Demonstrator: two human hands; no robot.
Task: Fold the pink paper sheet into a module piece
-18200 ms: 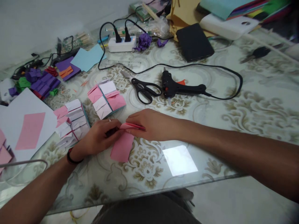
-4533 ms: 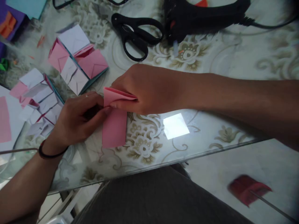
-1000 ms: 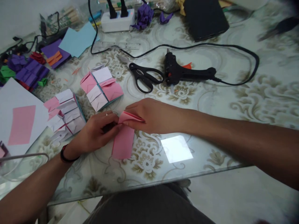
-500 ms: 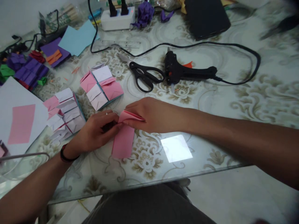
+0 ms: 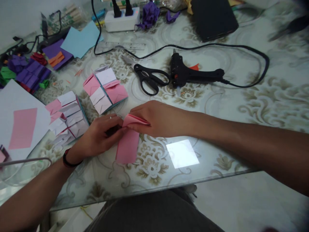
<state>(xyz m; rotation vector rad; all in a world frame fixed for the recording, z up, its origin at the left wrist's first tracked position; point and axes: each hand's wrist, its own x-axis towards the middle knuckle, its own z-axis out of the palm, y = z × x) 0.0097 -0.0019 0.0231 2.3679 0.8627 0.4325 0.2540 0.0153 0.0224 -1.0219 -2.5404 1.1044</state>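
Observation:
A strip of pink paper (image 5: 127, 148) is partly folded over at its upper end, its lower end lying toward the table's front edge. My left hand (image 5: 102, 133) pinches the paper's left side at the fold, thumb and fingers closed. From the right, my right hand (image 5: 147, 119) grips the folded flap, and part of the paper sticks out between its thumb and fingers. The right fingertips are mostly hidden. Just beyond my hands lie two folded pieces of pink and white paper, one at the left (image 5: 69, 117) and one farther back (image 5: 105, 88).
Black-handled scissors (image 5: 151, 79) and a black glue gun (image 5: 190, 72) with a long cord lie behind my hands. A white power strip (image 5: 122, 20) stands at the back. Purple folded paper (image 5: 33, 72) and a white sheet (image 5: 43, 125) are on the left. The glass table's edge runs in front.

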